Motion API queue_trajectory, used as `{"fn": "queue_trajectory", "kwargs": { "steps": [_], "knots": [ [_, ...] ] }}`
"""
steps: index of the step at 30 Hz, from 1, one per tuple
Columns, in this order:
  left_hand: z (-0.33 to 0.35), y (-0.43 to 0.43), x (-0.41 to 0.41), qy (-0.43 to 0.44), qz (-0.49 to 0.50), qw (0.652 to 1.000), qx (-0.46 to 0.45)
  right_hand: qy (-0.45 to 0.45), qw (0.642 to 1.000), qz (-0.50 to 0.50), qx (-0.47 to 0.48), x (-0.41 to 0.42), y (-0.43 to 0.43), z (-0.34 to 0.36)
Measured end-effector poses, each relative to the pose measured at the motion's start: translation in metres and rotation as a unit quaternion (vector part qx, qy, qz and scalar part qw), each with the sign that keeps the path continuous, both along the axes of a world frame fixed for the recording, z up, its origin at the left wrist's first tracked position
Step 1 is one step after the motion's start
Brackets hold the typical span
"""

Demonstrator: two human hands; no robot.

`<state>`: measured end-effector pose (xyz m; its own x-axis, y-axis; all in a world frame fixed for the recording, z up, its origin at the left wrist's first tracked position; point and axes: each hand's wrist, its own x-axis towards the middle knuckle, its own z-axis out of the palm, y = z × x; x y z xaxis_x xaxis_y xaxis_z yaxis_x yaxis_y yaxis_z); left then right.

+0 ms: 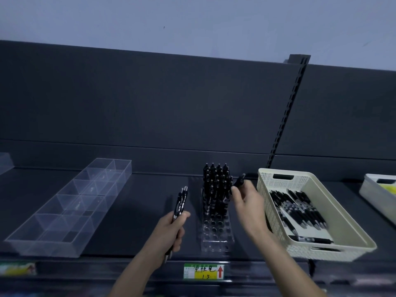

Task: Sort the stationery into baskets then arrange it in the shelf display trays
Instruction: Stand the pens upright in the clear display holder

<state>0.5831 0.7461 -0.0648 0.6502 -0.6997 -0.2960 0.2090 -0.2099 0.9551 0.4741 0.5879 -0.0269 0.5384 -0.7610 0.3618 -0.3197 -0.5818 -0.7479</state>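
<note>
Here the right hand [244, 197] pinches a pen [240, 180] beside the crowded holder [216, 232] (left hand [174, 230] grips spare pens [181, 200]); a nudge could topple standing pens [216, 185].

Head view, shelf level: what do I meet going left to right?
Clear plastic divided tray, left hand gripping black pens, clear plastic pen stand of upright black pens, right hand pinching a single black pen, cream perforated plastic basket, pale basket at the right edge.

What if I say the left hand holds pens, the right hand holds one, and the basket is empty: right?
Almost. The head view shows the basket is not empty: black pens lie in it. The left hand does hold pens, the right hand one pen.
</note>
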Motion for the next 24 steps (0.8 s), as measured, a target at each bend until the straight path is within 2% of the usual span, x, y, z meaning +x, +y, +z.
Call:
{"fn": "queue_trajectory", "kwargs": {
  "steps": [5, 10, 15, 19, 22, 24],
  "knots": [
    [-0.001, -0.001, 0.003, 0.018, 0.006, 1.0, -0.019, 0.115, 0.989, 0.046, -0.081, 0.018, 0.005, -0.025],
    [-0.001, 0.003, 0.005, -0.024, -0.004, 0.999, -0.026, 0.181, 0.982, 0.032, -0.052, 0.025, 0.011, -0.04],
    [0.0, 0.003, 0.004, -0.049, -0.016, 0.998, -0.021, 0.205, 0.978, 0.023, -0.03, 0.022, 0.012, -0.042],
    [0.005, 0.0, 0.0, -0.052, -0.028, 0.998, -0.024, 0.171, 0.985, 0.019, -0.006, 0.014, 0.012, -0.038],
    [0.006, -0.004, -0.003, -0.047, -0.04, 0.998, -0.029, 0.073, 0.996, 0.029, 0.032, 0.003, 0.016, -0.027],
    [0.007, -0.008, -0.008, -0.042, -0.054, 0.997, -0.034, 0.015, 0.992, 0.072, 0.101, -0.001, 0.023, -0.016]
  ]
}}
